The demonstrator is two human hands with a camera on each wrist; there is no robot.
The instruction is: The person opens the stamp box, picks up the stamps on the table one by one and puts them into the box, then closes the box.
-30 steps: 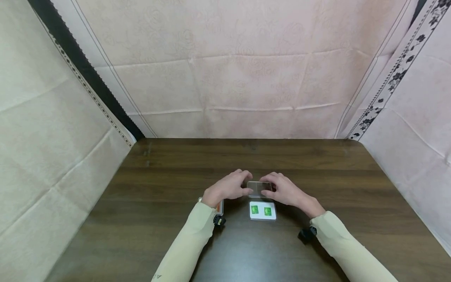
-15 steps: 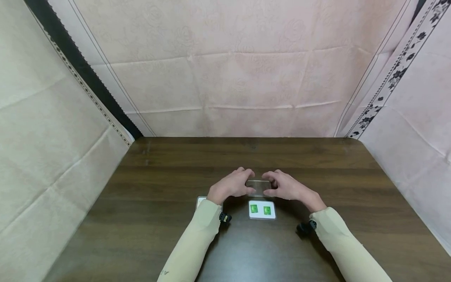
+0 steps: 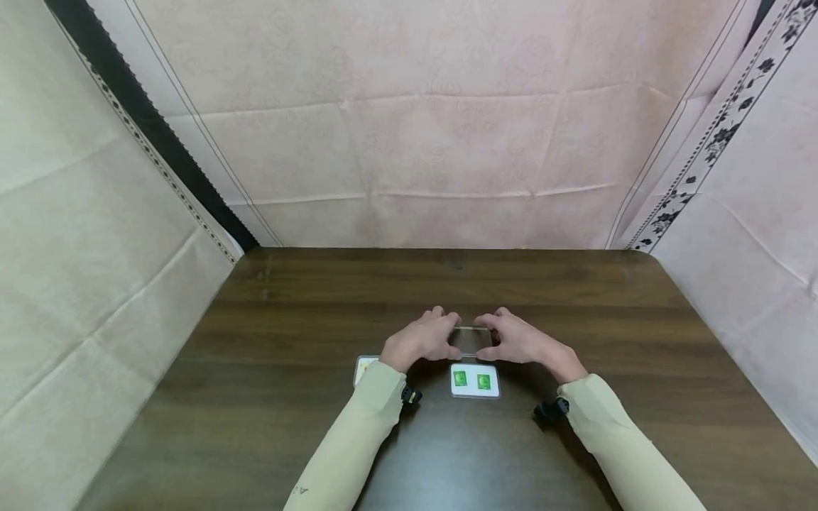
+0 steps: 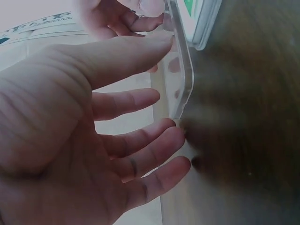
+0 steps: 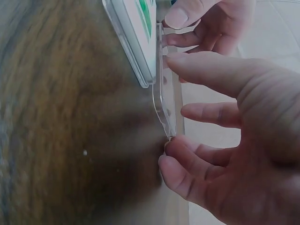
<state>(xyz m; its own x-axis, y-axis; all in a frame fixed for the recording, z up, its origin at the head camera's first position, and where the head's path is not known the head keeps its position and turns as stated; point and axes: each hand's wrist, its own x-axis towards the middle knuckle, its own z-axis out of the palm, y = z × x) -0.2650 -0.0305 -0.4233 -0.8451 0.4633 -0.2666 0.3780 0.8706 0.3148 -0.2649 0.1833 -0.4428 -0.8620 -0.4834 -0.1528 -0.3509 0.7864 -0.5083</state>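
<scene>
A clear, shallow plastic lid [image 3: 471, 341] lies between my two hands, close over the table. My left hand [image 3: 422, 339] holds its left end, thumb at the near edge and fingers at the far edge. At the opposite end, my right hand [image 3: 520, 341] grips it the same way. Both wrist views show the thumbs against the transparent lid [image 4: 186, 79] and fingertips at its far corners. Directly in front of it sits a clear case [image 3: 475, 390] with a white card bearing two green squares. Beside my left wrist, another case [image 3: 363, 366] is mostly hidden by the sleeve.
The dark wooden table [image 3: 307, 426] extends around the hands. Pale cloth hangs behind its far edge [image 3: 422, 250] and down both sides. A small black camera sits on the left wrist [image 3: 411, 396] and another on the right wrist [image 3: 551, 411].
My left hand has shifted slightly right, uncovering the left side of the case by its wrist. My right forearm has drawn a little inward. The lid has stayed nearly in place.
</scene>
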